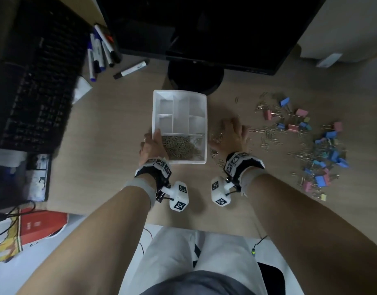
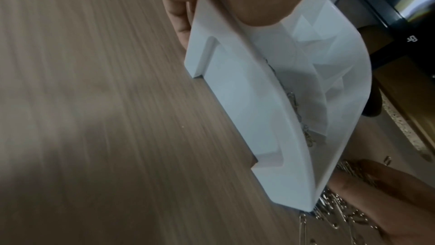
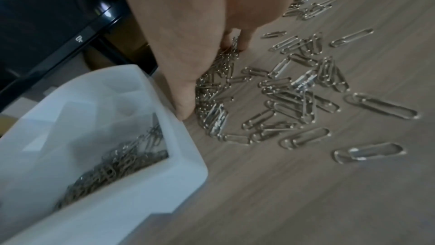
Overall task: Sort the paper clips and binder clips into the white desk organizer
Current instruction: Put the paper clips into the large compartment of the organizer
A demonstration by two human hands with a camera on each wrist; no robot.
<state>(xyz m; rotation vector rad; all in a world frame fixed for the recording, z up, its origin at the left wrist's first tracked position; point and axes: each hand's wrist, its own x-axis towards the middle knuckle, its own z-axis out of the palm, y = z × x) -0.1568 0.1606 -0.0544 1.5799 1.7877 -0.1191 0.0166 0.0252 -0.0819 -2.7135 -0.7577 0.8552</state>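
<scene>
The white desk organizer [image 1: 201,107] sits mid-desk, and its near compartment holds a heap of silver paper clips [image 1: 183,146]. My left hand [image 1: 154,136] grips the organizer's near-left rim [image 2: 247,100], thumb [image 2: 254,7] inside and fingers [image 2: 179,18] outside the wall. Just right of the organizer, my right hand [image 1: 223,133] is cupped palm-down over a bunch of loose paper clips [image 3: 216,85]. Its curled fingertips [image 3: 235,42] and thumb [image 3: 186,107] close round them on the desk. Coloured binder clips [image 1: 323,141] lie mixed with more paper clips [image 1: 268,137] farther right.
A black monitor with a round foot [image 1: 195,75] stands right behind the organizer. A black keyboard [image 1: 34,81] leans at the left, with several markers [image 1: 100,50] beside it. The desk's front edge runs just below my wrists.
</scene>
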